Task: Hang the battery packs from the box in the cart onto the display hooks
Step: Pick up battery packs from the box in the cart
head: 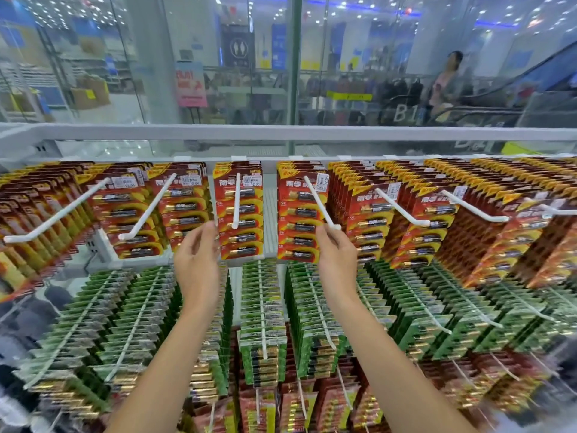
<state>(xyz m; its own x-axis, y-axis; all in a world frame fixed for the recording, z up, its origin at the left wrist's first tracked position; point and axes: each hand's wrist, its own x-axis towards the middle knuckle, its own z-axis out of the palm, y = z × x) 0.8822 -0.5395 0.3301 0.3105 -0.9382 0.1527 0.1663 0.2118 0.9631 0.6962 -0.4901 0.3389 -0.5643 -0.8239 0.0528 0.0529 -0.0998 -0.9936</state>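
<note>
Red battery packs (239, 214) hang on a white hook (237, 200) at the centre of the top row. My left hand (196, 254) is raised beside them, its straight fingertips touching the left edge of that stack. A second red stack (299, 220) hangs just to the right on a slanted white hook (320, 203). My right hand (336, 254) reaches up with its fingertips at that hook's bent tip and the stack's right edge. Neither hand holds a pack. The cart and its box are out of view.
More red packs fill the hooks to the left (131, 214) and right (406, 214). Rows of green packs (263, 295) hang below, with further red ones at the bottom. A white rail (281, 132) and glass wall stand behind the display; a person rides an escalator beyond.
</note>
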